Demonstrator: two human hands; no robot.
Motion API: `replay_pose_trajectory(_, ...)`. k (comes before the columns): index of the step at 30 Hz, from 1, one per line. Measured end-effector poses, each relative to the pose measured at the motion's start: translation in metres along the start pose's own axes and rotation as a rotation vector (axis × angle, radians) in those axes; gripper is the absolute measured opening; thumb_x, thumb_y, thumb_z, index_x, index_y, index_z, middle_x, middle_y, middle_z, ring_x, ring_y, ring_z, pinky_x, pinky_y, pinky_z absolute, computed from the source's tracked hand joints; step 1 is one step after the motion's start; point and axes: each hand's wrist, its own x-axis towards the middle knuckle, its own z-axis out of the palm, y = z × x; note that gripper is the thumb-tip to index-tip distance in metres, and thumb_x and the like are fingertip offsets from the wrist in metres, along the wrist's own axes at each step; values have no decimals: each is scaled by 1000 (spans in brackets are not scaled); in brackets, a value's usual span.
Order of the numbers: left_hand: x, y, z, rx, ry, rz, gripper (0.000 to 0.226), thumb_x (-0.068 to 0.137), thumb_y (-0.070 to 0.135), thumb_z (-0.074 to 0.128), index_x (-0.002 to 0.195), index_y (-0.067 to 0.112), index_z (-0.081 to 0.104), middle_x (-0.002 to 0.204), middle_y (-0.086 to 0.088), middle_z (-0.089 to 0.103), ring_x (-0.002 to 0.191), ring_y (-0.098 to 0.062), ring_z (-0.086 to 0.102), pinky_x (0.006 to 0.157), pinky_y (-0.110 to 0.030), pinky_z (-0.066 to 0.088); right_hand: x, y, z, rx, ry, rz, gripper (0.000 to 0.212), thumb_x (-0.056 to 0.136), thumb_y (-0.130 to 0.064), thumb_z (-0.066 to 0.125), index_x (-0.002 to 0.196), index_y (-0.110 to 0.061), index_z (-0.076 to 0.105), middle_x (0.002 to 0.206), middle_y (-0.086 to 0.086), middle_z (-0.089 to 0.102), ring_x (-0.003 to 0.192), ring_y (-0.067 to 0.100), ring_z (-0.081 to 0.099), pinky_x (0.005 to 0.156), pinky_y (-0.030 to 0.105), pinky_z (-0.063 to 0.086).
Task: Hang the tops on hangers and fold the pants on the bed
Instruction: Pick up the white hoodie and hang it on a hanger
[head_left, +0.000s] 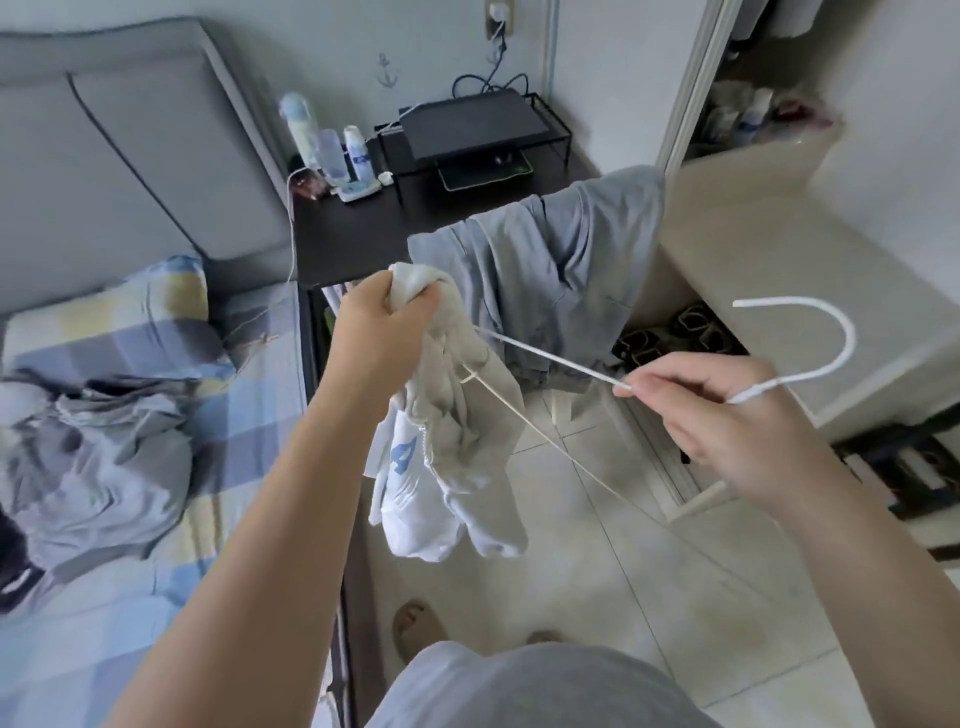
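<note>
So you're standing on the pale tiled floor, right at the edge of the bed. The cream top isn't on any surface. It hangs in the air between the bed and the grey garment, which is draped over something next to the dark bench.

Your left grip is fisted round a bunched-up bit at the upper end of the top, and the rest dangles below it with a blue print showing. Your right grip pinches the white hanger just under the hook, thumb against the forefinger, other fingers curled in. One arm of the hanger runs across and goes into the fabric near your left fist. How far in it goes, I can't tell.

Room stuff:
- The bed has a checked blue-and-yellow sheet, a matching pillow and a padded grey headboard.
- There's a heap of grey clothes lying crumpled on the bed, well apart from the top.
- The bench carries a few bottles at its left corner and a black flat device on a wire stand at the back, with cables going up the wall.
- A pair of slippers sits on the floor behind your right grip.
</note>
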Motion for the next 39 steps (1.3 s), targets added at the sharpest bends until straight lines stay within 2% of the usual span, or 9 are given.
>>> replay_pose_trajectory(4, -13, -2, -16, 128, -49, 94, 18, 89, 26, 66, 73, 28, 60, 55, 23, 57, 47, 6, 51, 42, -8, 35, 1, 3, 34, 38, -21, -21, 18, 95, -20, 62, 86, -22, 77, 45, -10, 37, 43, 6, 29, 43, 16, 25)
replay_pose_trajectory(11, -27, 7, -41, 161, -153, 134, 14, 84, 21, 75, 79, 18, 62, 57, 21, 56, 50, 5, 49, 48, -9, 39, 11, 13, 96, -16, -51, -31, 16, 95, -19, 64, 85, -17, 75, 52, -16, 51, 48, 1, 43, 50, 9, 31)
replay_pose_trajectory(14, -34, 14, -43, 91, -250, 52, 25, 78, 21, 81, 95, 7, 68, 84, -7, 72, 73, -18, 69, 69, -35, 58, 15, 19, 120, -63, -22, 27, 16, 96, -14, 64, 84, -13, 74, 68, -12, 66, 64, -1, 56, 61, 10, 39)
replay_pose_trajectory(17, -41, 21, -42, -24, -350, -82, 40, 67, 21, 80, 101, 4, 71, 107, -26, 70, 105, -46, 66, 95, -63, 51, 15, 21, 126, -34, 72, -38, 17, 98, -13, 62, 83, -12, 70, 62, -17, 60, 61, -1, 53, 61, 10, 39)
replay_pose_trajectory(20, -46, 21, -34, -80, -447, -163, 45, 65, 20, 78, 104, 0, 71, 112, -29, 68, 111, -49, 63, 99, -68, 46, 9, 25, 120, -31, 150, -198, 16, 98, -16, 59, 91, -8, 72, 64, -11, 59, 61, 5, 53, 61, 12, 38)
replay_pose_trajectory(26, -47, 20, -13, -198, -419, -188, 33, 67, 13, 76, 97, 0, 72, 98, -24, 74, 95, -41, 72, 91, -61, 54, 18, 61, 110, -312, 73, 87, 16, 99, -14, 57, 99, -8, 73, 84, 11, 71, 81, 27, 65, 74, 37, 49)
replay_pose_trajectory(33, -47, 13, 24, -170, -271, -189, 25, 70, 18, 79, 93, 12, 70, 97, -18, 73, 100, -41, 69, 88, -57, 56, 3, 60, 71, -140, 405, -199, 14, 98, -14, 60, 91, -8, 71, 64, -9, 57, 63, 9, 55, 59, 11, 39)
replay_pose_trajectory(37, -43, 26, 46, -181, -223, -135, 19, 62, 23, 76, 80, 22, 70, 77, -9, 69, 70, -30, 66, 56, -40, 51, 7, 81, 63, -323, 200, 149, 19, 102, -19, 55, 87, -13, 66, 70, -2, 61, 66, 11, 56, 64, 25, 41)
replay_pose_trajectory(39, -41, 29, 54, -188, -227, -113, 19, 62, 24, 75, 80, 24, 70, 77, -4, 69, 71, -23, 65, 59, -36, 50, 8, 86, 54, -341, 182, 243, 24, 102, -24, 53, 82, -14, 63, 70, -3, 61, 69, 17, 56, 63, 23, 39)
